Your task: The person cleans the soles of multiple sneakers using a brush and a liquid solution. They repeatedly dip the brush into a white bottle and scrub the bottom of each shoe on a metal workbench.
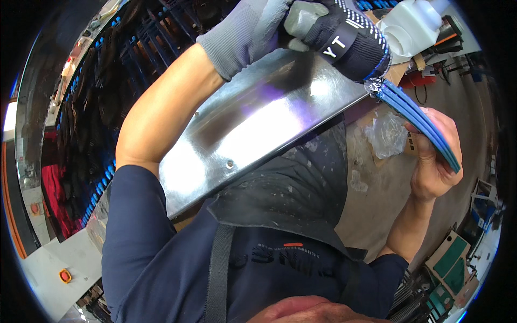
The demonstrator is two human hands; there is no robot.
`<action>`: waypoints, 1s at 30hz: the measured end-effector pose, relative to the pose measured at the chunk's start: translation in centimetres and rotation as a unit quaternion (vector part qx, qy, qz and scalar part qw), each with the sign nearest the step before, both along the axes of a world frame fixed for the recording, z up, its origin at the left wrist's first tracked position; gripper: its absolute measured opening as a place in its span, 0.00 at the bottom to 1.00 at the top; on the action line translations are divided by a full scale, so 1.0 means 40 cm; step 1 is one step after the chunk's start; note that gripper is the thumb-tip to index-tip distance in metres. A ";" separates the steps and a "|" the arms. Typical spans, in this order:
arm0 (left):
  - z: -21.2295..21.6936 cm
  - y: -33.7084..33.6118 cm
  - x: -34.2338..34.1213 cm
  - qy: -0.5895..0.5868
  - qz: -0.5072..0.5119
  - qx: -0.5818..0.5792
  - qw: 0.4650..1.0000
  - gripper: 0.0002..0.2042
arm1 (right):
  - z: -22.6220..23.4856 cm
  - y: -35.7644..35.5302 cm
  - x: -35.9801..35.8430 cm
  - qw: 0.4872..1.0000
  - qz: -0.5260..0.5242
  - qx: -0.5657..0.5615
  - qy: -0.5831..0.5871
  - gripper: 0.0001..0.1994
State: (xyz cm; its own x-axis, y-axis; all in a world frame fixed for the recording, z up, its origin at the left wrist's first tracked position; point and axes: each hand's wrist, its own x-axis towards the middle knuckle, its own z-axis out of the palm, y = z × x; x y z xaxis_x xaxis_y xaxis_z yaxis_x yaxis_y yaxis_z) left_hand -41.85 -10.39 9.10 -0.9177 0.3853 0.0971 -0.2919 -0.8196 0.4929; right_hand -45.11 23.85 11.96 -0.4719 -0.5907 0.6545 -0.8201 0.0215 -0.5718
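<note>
My left hand (264,27), in a grey knit glove, is closed on a black knit piece (358,59) with white lettering and rows of white dots, perhaps a sock. The glove's fingertips look pale grey-green. A bundle of long blue strips (412,107) runs from the black piece's near end, where a small shiny patch shows, down to the right. Bare, my right hand (439,156) grips the lower end of these strips between thumb and fingers. Below my left forearm lies a shiny metal tabletop (242,145).
Dark pieces hang on rows of blue-tipped pegs (97,199) at the left. A white plastic jug (412,27) stands at the upper right, with a crumpled clear bag (386,134) below it. At the lower right is a frame with green panels (451,255).
</note>
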 end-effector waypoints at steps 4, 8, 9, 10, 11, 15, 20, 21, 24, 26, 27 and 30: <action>0.059 0.066 0.022 -0.061 0.103 -0.091 0.989 0.19 | -0.028 -0.003 -0.003 0.966 0.014 -0.132 -0.224 0.12; -0.069 0.016 0.024 -0.011 0.073 -0.057 0.996 0.21 | -0.152 -0.057 -0.017 0.896 0.027 -0.250 -0.366 0.12; -0.074 0.031 0.032 -0.040 0.038 0.023 0.998 0.22 | -0.182 -0.086 0.002 0.874 0.025 -0.274 -0.400 0.11; -0.145 0.013 0.034 -0.008 0.052 0.021 0.998 0.24 | -0.203 -0.109 0.036 0.868 0.014 -0.286 -0.405 0.11; -0.190 0.011 0.032 -0.013 0.069 0.028 0.997 0.26 | -0.218 -0.126 0.074 0.862 0.003 -0.297 -0.411 0.11; -0.234 0.073 0.124 -0.150 0.140 0.070 0.976 0.33 | -0.220 -0.129 0.079 0.877 0.033 -0.218 -0.427 0.11; -0.319 0.075 0.157 -0.155 0.085 0.145 0.974 0.35 | -0.269 -0.163 -0.136 0.845 -0.074 -0.316 -0.425 0.11; -0.322 0.076 0.155 -0.156 0.083 0.140 0.974 0.35 | -0.273 -0.171 -0.142 0.868 -0.107 -0.298 -0.382 0.11; -0.322 0.076 0.156 -0.161 0.082 0.128 0.975 0.35 | -0.276 -0.197 -0.104 0.954 -0.225 -0.195 -0.041 0.10; -0.323 0.070 0.165 -0.164 0.088 0.123 0.975 0.35 | -0.269 -0.204 -0.041 0.952 -0.227 -0.134 0.155 0.13; -0.323 0.068 0.168 -0.166 0.090 0.122 0.974 0.35 | -0.263 -0.205 0.015 0.957 -0.201 -0.134 0.159 0.14; -0.328 0.072 0.163 -0.170 0.090 0.124 0.974 0.35 | -0.262 -0.188 0.142 0.983 -0.042 -0.141 0.106 0.17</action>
State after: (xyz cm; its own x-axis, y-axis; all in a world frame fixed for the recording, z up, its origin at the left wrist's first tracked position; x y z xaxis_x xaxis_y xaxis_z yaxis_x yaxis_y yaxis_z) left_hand -35.34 -7.51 -4.01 -0.9635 0.2194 -0.1534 -0.2449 -0.9539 0.1735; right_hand -39.41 16.32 1.47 -0.3464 -0.3361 0.8758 -0.9238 -0.0403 -0.3808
